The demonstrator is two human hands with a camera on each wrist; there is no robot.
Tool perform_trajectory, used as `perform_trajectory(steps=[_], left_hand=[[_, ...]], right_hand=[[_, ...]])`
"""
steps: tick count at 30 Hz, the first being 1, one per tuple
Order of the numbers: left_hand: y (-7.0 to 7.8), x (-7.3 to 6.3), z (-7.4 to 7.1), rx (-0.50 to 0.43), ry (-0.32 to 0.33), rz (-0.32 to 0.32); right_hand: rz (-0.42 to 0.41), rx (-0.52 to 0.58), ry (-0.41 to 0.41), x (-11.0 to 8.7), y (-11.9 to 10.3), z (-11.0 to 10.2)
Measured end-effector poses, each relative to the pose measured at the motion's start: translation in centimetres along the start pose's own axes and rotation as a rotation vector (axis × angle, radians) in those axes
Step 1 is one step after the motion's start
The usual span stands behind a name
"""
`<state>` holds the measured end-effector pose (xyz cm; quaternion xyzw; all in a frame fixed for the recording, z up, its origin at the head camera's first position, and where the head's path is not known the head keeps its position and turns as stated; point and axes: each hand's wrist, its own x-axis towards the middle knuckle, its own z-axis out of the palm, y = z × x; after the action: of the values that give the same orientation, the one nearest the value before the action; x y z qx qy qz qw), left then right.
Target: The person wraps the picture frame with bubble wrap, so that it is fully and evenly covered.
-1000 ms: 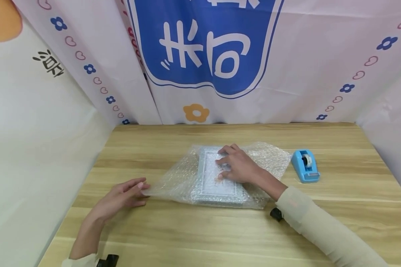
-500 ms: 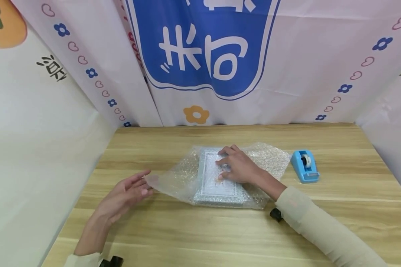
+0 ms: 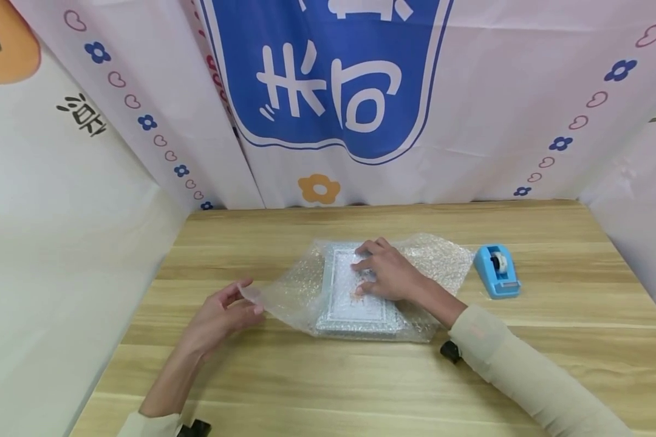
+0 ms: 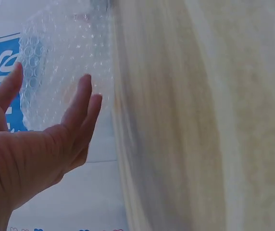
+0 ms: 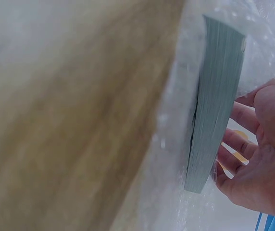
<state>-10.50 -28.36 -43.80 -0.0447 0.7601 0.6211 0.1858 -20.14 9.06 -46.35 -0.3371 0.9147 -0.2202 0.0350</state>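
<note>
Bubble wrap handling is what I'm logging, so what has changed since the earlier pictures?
The left hand has turned and shifted rightward, toward the frame, and the left end of the bubble wrap has risen. No fresh hold or release plainly shows. The right hand stays on the frame; the tape dispenser stays put.

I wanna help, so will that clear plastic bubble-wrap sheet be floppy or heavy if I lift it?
Probably floppy: the clear plastic bubble-wrap sheet bends and creases beside the pale blue-grey rectangular frame. Likely light, since it looks thin and see-through. Its small round bubbles might pop if squeezed.
</note>
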Motion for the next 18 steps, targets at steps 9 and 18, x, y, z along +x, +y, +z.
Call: perform_trajectory(steps=[9, 18], left_hand=[[-0.7, -0.5, 0.4, 0.080, 0.015, -0.062], [-0.3, -1.1, 2.4, 0.050, 0.122, -0.060]], right_hand=[[0.005, -0.008, -0.009, 0.1, 0.0, 0.2], [0.009, -0.014, -0.001, 0.1, 0.0, 0.3]])
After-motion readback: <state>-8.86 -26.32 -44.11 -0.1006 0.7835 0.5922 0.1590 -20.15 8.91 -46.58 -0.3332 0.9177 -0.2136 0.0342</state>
